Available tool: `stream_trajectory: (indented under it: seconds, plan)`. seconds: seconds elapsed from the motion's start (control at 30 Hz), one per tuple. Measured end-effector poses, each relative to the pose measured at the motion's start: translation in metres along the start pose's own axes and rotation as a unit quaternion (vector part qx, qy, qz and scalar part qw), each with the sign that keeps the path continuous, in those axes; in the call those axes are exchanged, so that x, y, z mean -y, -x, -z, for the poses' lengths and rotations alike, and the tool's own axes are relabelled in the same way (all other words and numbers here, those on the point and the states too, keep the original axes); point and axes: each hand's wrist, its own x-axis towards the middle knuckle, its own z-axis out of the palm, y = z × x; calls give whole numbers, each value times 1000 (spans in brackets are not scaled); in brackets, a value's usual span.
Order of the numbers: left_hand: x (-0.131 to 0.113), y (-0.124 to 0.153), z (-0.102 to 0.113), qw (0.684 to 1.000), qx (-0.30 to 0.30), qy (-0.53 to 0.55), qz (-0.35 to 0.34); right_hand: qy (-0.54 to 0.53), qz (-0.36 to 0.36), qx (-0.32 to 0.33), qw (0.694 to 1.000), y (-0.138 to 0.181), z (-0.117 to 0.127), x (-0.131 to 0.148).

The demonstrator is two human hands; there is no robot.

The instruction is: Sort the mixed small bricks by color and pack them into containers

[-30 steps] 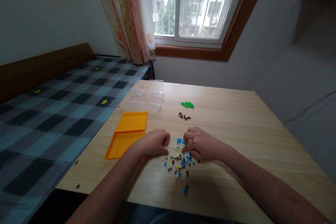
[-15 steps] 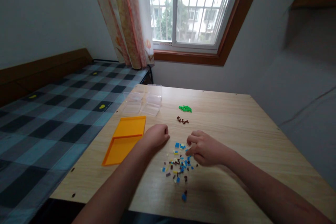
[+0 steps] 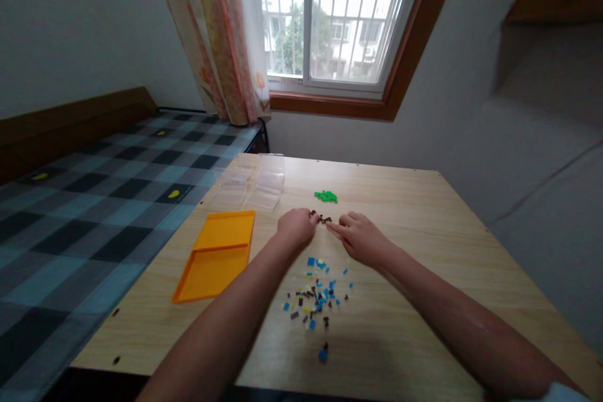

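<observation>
Left fingers [image 3: 313, 221] curl and right index finger [image 3: 335, 228] points at brown pieces [image 3: 327, 220], grips unclear, well inside table edges [image 3: 400, 171].

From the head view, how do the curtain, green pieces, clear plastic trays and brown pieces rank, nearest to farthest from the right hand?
1. Brown pieces: right by the right hand.
2. Green pieces: just beyond the brown ones.
3. Clear plastic trays: far left on the table.
4. Curtain: beyond the table, left of the window.
</observation>
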Motion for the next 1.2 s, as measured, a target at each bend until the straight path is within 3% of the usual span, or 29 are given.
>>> stream_trajectory:
  seconds: [0.2, 0.4, 0.83, 1.0, 1.2]
  plan:
    - [36, 49, 15, 996, 47, 50, -54, -44, -67, -59, 995, 11, -1, -8]
    - [71, 96, 23, 979, 102, 130, -116, -99, -47, -65, 992, 40, 2, -7]
    - [64, 104, 18, 981, 93, 139, -101, -66, -68, 19, 995, -19, -9, 11]
    - [66, 108, 18, 977, 98, 134, -133, -74, -58, 10, 996, -9, -10, 13]
    - [68, 110, 18, 971, 104, 116, -179, -157, -35, -16, 987, 29, -4, 26]
